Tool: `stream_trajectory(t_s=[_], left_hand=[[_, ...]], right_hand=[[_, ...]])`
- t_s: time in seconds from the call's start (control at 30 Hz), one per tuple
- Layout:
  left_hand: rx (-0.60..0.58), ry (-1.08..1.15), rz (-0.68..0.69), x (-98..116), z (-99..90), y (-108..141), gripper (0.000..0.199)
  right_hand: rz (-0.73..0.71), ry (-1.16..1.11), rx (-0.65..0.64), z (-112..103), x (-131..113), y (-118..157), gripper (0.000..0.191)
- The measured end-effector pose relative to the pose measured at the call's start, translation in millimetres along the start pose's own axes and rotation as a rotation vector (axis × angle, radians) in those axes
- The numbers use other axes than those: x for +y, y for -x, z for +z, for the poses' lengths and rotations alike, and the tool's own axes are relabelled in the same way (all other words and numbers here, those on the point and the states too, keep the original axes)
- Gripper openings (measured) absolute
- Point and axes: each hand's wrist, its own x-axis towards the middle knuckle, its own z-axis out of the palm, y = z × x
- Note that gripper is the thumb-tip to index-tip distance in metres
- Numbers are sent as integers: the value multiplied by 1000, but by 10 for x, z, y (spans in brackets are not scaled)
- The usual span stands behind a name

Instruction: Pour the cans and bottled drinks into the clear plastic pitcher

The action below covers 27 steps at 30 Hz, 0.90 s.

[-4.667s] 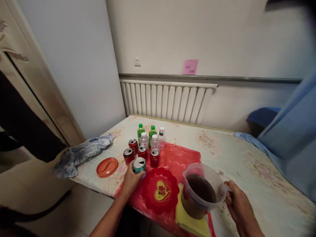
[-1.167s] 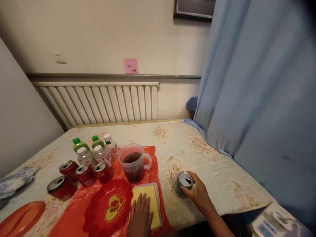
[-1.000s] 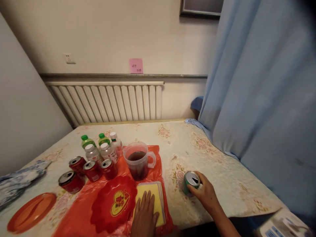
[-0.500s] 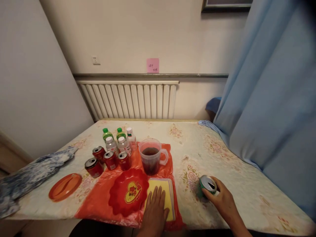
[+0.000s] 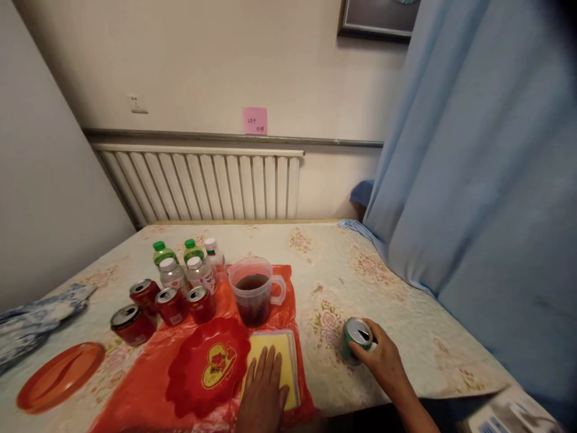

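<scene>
My left hand (image 5: 264, 391) lies flat, fingers a little apart, on a folded yellow cloth (image 5: 290, 361) at the front of a red plastic sheet (image 5: 130, 385). To the right, my right hand (image 5: 381, 361) grips an opened green can (image 5: 352, 349) that stands upright on the patterned tablecloth. Left of the cloth is a red scalloped dish (image 5: 187, 379) with a yellow heart print. Behind the cloth stands a clear handled jug (image 5: 255, 307) of dark liquid.
Several opened red cans (image 5: 171, 310) and several bottles (image 5: 174, 276) stand behind and left of the dish. An orange lid (image 5: 61, 379) and blue-white fabric (image 5: 40, 319) lie far left. A blue curtain (image 5: 451, 180) hangs right.
The view has turned to the right, so the table's things appear further left, and a white item shows at the lower right. Both hands keep their places on the cloth and can.
</scene>
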Motion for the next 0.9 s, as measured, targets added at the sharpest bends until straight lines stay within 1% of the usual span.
stream_trajectory(t_s=[0.13, 0.27, 0.4, 0.5, 0.57, 0.67, 0.9], left_hand=[[36, -18, 6, -14, 46, -10, 57], [101, -25, 35, -49, 143, -1, 56], [231, -44, 68, -78, 205, -20, 53], [322, -71, 105, -98, 187, -65, 50], [361, -89, 124, -108, 156, -92, 49], [379, -107, 135, -110, 115, -105, 47], [337, -85, 97, -82, 131, -69, 47]], right_hand=[[4, 3, 11, 24, 49, -1, 56], [3, 2, 14, 12, 52, 0, 55], [-13, -1, 25, -11, 38, 11, 52], [-23, -10, 43, -13, 43, 17, 51], [-22, -10, 55, -10, 51, 22, 51], [-28, -11, 61, -8, 57, 33, 50], [-39, -14, 65, -16, 48, 45, 48]])
